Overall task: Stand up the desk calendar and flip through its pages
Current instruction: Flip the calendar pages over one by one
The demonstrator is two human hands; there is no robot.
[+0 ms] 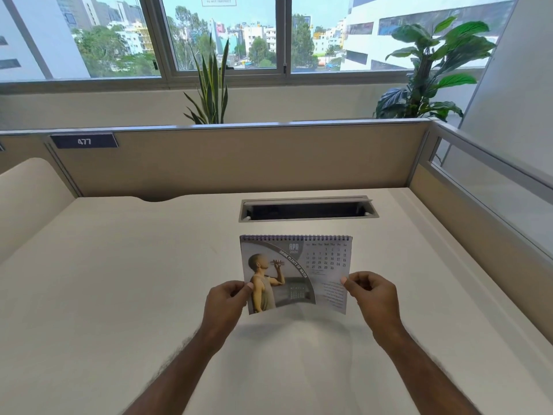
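The spiral-bound desk calendar [296,272] is upright over the middle of the white desk [119,280], binding at the top, its April 2026 page facing me. That page shows a picture of someone drinking from a bottle beside a date grid. My left hand [227,304] pinches the lower left edge of the page between thumb and fingers. My right hand [371,295] pinches the lower right edge the same way. The page's bottom edge curves slightly. Whether the calendar's base touches the desk I cannot tell.
A grey cable slot [308,209] with a dark opening lies in the desk just behind the calendar. Beige partition walls [239,160] close off the back and right; one carries a plate reading 477 [84,141]. Potted plants [431,70] stand behind them under the windows.
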